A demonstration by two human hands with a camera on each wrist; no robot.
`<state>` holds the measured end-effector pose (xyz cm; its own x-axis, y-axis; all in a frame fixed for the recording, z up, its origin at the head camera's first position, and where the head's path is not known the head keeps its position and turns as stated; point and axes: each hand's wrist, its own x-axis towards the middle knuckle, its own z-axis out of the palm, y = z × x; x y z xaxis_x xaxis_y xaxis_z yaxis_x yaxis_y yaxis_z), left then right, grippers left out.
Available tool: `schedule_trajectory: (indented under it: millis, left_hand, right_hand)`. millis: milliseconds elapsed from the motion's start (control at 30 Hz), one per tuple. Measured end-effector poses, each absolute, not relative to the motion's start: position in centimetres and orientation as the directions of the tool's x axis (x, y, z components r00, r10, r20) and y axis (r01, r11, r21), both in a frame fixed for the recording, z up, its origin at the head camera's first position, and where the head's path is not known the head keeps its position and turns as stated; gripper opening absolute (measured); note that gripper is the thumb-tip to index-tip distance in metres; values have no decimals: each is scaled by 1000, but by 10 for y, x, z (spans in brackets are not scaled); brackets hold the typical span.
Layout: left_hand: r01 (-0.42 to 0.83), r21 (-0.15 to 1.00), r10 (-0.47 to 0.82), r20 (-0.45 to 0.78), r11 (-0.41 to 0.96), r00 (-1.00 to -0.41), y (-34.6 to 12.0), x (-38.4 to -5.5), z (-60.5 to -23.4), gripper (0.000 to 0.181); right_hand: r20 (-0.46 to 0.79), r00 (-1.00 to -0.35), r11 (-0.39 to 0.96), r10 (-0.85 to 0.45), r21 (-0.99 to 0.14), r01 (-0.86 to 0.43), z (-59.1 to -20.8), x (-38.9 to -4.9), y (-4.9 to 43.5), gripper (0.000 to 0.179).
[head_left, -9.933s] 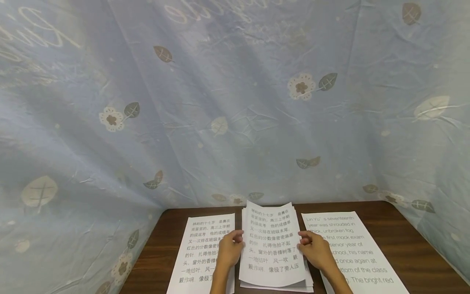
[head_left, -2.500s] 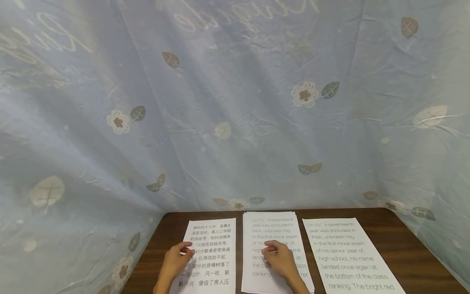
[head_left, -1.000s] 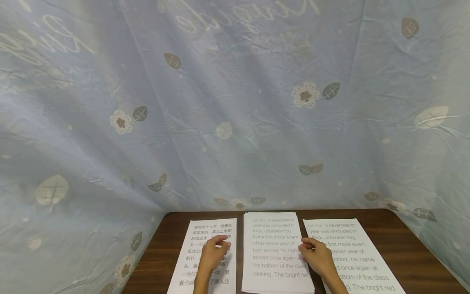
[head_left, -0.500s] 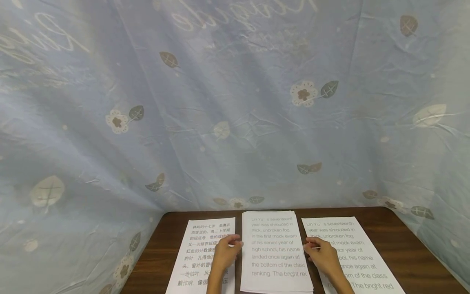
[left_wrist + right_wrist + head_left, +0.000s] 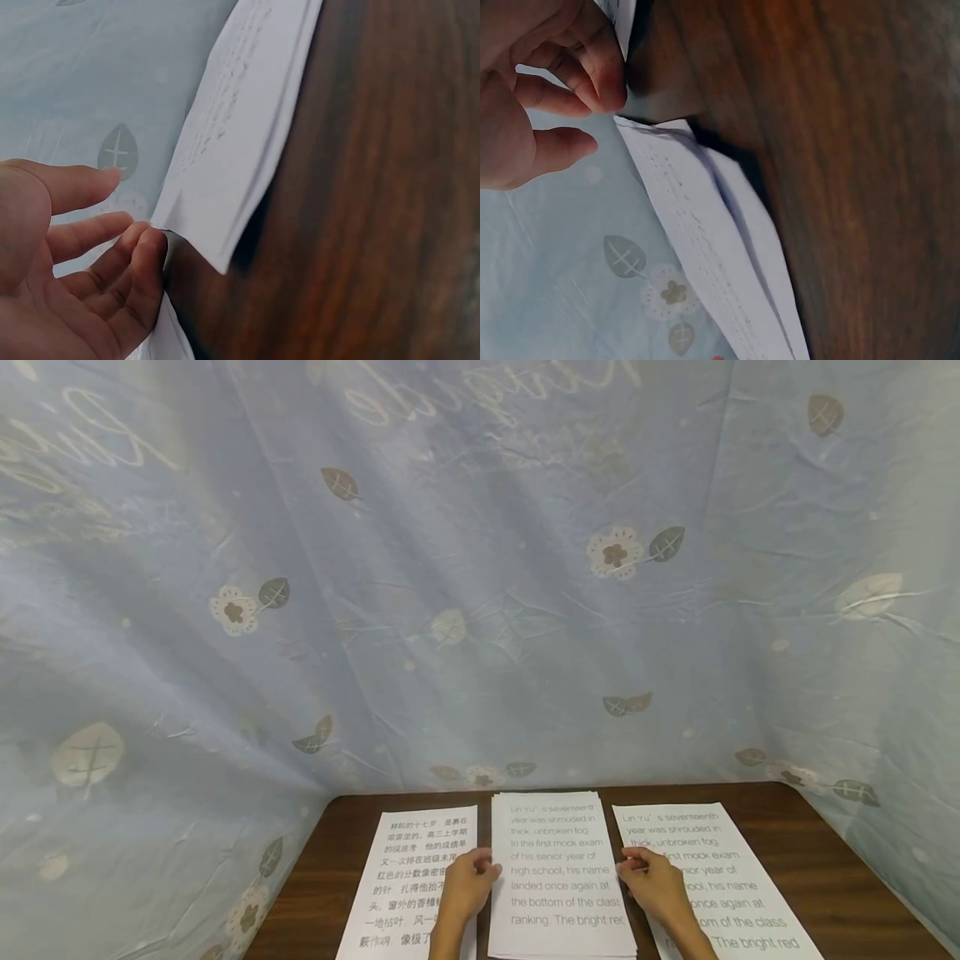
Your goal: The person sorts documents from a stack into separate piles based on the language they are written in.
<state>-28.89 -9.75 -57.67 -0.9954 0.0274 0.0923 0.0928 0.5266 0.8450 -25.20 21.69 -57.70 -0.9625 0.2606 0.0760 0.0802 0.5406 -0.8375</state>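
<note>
Wood table [image 5: 817,868], L hand [image 5: 467,888] & R hand [image 5: 656,883], thumbs clear of fingers, at opp. edges of mid paper stack [image 5: 557,893]

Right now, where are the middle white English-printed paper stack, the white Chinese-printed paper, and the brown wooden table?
Middle white English-printed paper stack [image 5: 558,877]: head view, top sheet's centre.
White Chinese-printed paper [image 5: 402,881]: head view, printed face.
Brown wooden table [image 5: 795,847]: head view, bare right side.
</note>
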Motion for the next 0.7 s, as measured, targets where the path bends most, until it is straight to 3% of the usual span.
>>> schedule_trajectory:
  millis: [267,700]
  left_hand:
    - [97,825,38,91,557,-995,-98,-291,-583,41]
    - [124,791,45,122,599,-992,-96,-291,-583,39]
  right_hand:
    - [128,-966,659,224,-750,54,-579,-255,213,39]
    - [103,-975,696,195,-715,64,-575,-256,205,41]
